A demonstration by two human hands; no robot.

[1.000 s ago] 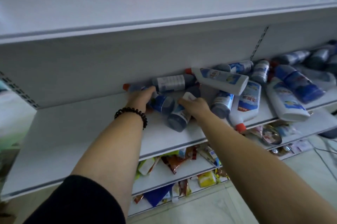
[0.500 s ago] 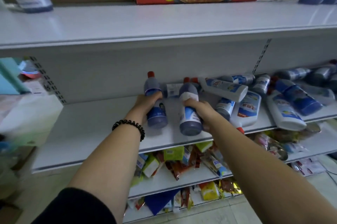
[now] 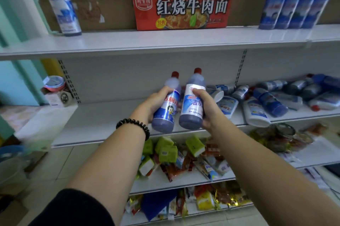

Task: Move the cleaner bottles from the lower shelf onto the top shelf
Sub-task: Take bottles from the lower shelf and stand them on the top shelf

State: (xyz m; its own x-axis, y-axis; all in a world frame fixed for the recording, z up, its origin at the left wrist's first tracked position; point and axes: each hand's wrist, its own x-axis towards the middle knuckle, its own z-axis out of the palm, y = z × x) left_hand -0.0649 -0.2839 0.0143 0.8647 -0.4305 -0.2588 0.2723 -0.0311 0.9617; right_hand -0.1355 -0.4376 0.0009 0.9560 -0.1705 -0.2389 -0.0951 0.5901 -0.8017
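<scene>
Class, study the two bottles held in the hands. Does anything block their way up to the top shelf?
Nothing visible does. The top shelf lies bare between the single bottle and the red box, up and left of the left bottle and right bottle.

Two arms were in view. The left wrist carried a black bracelet (image 3: 134, 126): glossy, a single loop of small rounded segments. Beads or a coil, couldn't tell which. It sat snug against the wrist. The left arm had a black sleeve (image 3: 73, 209), plain fabric, with a soft, blurred hem near the elbow. The left forearm (image 3: 110, 161) was bare between sleeve and bracelet. The right forearm (image 3: 257, 161) was bare to the frame edge. The left hand (image 3: 152, 102) and right hand (image 3: 207, 109) were both bare.
</scene>
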